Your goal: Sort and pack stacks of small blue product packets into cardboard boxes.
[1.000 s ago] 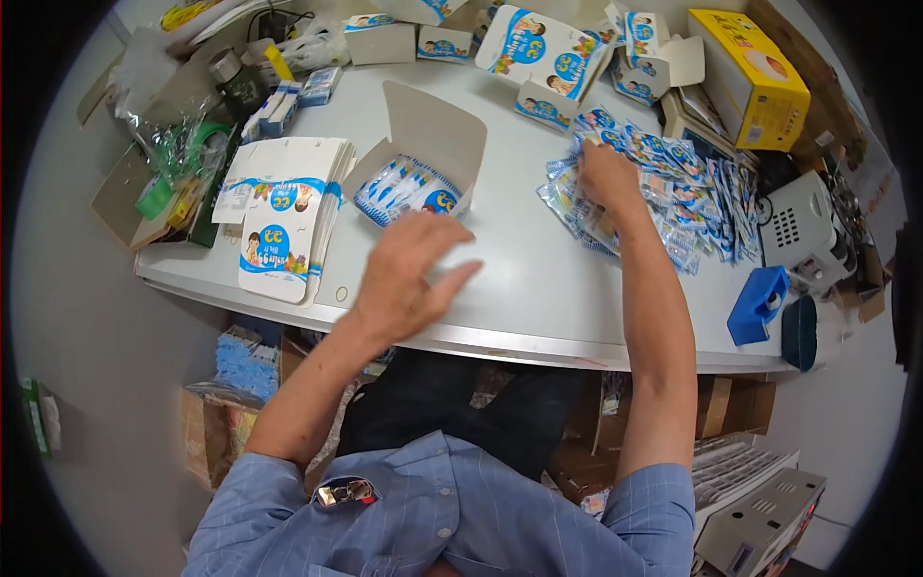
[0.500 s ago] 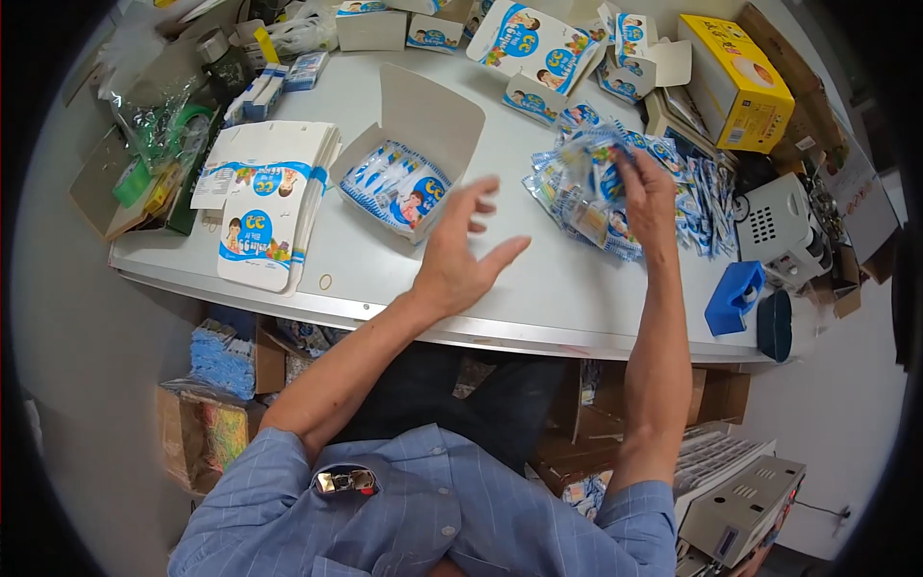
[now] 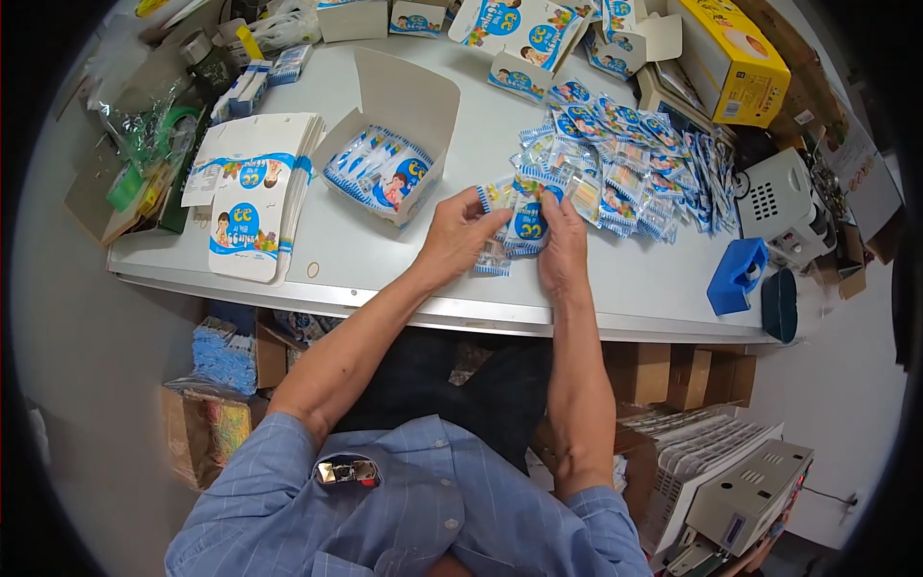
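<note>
Grasping sachets (image 3: 529, 216) in left hand (image 3: 454, 236) and also in right hand (image 3: 565, 240), over the bench (image 3: 490, 120). Holding them at four o'clock from the open box (image 3: 411, 115), eight o'clock from the loose pile (image 3: 625, 163) and three o'clock from the flat cartons (image 3: 248, 197).

Several small flat packets (image 3: 530, 217), blue and white with clear patches and striped ends, overlap in a loose bunch between the 2 hands (image 3: 565, 248), over the counter (image 3: 361, 260) near its front edge. The rightmost shows a blue printed face with yellow marks.
</note>
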`<control>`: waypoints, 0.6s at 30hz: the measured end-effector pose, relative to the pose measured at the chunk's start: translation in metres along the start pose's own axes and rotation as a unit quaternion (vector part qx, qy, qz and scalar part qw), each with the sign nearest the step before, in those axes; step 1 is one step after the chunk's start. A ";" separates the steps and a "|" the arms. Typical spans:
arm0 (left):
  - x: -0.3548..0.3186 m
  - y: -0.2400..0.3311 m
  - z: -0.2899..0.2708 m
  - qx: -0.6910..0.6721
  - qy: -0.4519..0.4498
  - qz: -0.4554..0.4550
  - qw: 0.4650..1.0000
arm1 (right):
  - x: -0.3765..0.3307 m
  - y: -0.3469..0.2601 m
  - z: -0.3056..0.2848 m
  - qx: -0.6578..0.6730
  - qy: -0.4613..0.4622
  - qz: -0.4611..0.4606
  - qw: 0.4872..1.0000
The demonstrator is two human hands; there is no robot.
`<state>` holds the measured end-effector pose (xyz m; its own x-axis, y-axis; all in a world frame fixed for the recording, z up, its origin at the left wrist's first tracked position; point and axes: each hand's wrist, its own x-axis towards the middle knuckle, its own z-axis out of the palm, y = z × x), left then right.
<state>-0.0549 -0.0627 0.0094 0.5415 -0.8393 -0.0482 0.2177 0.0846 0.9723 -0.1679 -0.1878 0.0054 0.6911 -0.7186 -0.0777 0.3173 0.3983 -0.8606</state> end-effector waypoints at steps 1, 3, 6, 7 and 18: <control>0.000 -0.004 -0.001 -0.013 0.018 0.008 1.000 | -0.003 0.002 0.001 -0.018 0.003 0.002 1.000; -0.004 -0.004 -0.001 -0.014 0.002 0.008 1.000 | -0.006 0.004 0.004 -0.071 0.003 -0.009 0.997; -0.005 -0.006 -0.010 -0.025 -0.056 0.003 0.998 | -0.004 0.006 0.005 0.017 0.025 0.004 1.000; -0.005 -0.007 -0.013 -0.034 -0.098 -0.004 0.995 | -0.003 0.007 0.004 0.016 0.024 0.004 1.000; -0.003 -0.016 -0.008 -0.128 0.018 -0.026 0.991 | 0.004 0.005 -0.017 0.172 0.009 0.030 0.985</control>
<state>-0.0531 -0.0568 -0.0075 0.5512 -0.8273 -0.1088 0.4420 0.1788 0.8790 -0.1743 -0.1987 -0.0079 0.7048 -0.6964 -0.1352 0.4798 0.6082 -0.6324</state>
